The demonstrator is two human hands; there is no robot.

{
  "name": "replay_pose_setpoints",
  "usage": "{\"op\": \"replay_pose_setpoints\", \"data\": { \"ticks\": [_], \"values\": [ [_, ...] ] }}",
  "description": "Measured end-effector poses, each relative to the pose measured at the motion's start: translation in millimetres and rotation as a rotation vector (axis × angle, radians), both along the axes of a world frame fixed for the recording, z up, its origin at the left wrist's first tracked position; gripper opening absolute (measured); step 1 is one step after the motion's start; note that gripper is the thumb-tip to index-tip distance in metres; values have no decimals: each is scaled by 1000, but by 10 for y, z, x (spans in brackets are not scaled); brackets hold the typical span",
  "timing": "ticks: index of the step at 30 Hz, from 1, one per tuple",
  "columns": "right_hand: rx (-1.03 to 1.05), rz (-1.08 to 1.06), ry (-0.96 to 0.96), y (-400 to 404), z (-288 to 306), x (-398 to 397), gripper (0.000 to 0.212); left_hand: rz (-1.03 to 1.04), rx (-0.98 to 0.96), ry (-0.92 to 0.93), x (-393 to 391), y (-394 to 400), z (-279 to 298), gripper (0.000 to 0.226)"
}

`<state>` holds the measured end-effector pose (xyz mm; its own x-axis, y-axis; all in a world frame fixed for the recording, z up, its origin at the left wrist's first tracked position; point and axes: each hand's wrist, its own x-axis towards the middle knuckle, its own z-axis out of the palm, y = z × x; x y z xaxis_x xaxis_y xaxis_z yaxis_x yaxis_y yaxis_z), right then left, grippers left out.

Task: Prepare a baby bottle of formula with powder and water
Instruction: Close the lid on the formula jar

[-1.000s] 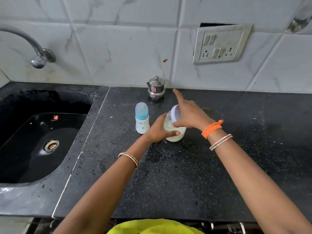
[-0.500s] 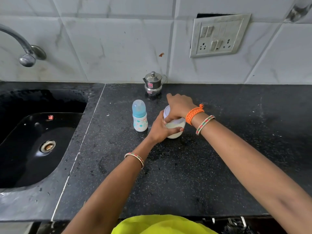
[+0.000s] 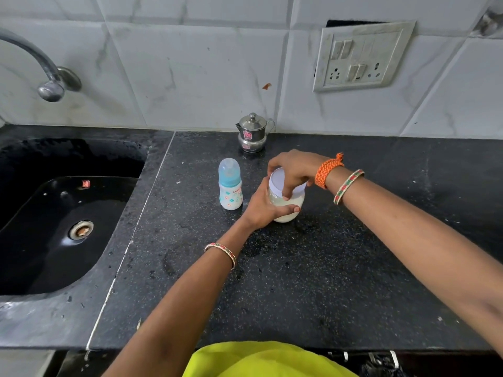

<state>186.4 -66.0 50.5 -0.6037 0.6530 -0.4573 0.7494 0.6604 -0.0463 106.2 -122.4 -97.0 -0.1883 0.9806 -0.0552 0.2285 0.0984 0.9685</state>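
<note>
The right hand [image 3: 295, 170] sits on top of the powder jar [image 3: 285, 205], its fingers curled down over the rim of the white lid [image 3: 283, 183] and gripping it; one fingertip reaches onto the glass just below the lid. An orange thread band and a beaded bangle circle that wrist. The left hand [image 3: 265, 209] wraps the jar's body from its 9 o'clock side, thumb and fingers closed round the glass, the painted nails showing across the front. The jar stands upright on the black speckled desk [image 3: 313, 281], with pale powder showing through its lower half.

Just beside the jar, at its 9 o'clock, stands the baby bottle [image 3: 230, 185], upright, with its translucent blue cap on and a printed white body; it is near the left hand, but contact cannot be told. At 11 o'clock from the jar, against the wall, is a small steel pot [image 3: 251, 133] with a lid, a knob and a side handle, well apart from both hands.

Farther out at 9 o'clock the desk drops into a black sink [image 3: 54, 227] with a metal drain, and a curved tap [image 3: 47, 77] comes off the tiled wall above it at 10 o'clock. At 1 o'clock a switch-and-socket plate [image 3: 362, 55] is set crooked in the white tiles. At 6 o'clock, at the lower edge, a piece of yellow-green cloth [image 3: 266, 360] shows.
</note>
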Motion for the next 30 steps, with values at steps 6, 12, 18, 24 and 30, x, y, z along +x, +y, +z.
{"op": "replay_pose_setpoints", "data": {
  "ticks": [6,12,18,24,30],
  "values": [
    [52,19,36,2,-68,21,72,-40,-11,-13,-15,15,-1,107],
    [42,-1,65,13,-75,31,73,-77,-25,-5,-50,47,-19,113],
    [298,-200,155,-34,-244,72,64,-24,-7,-9,-25,37,-26,87],
    [203,-84,130,-38,65,168,66,-20,17,8,-31,40,-40,88],
    [-8,95,167,68,-137,271,54,-36,30,15,-16,27,-12,99]
  ]
}}
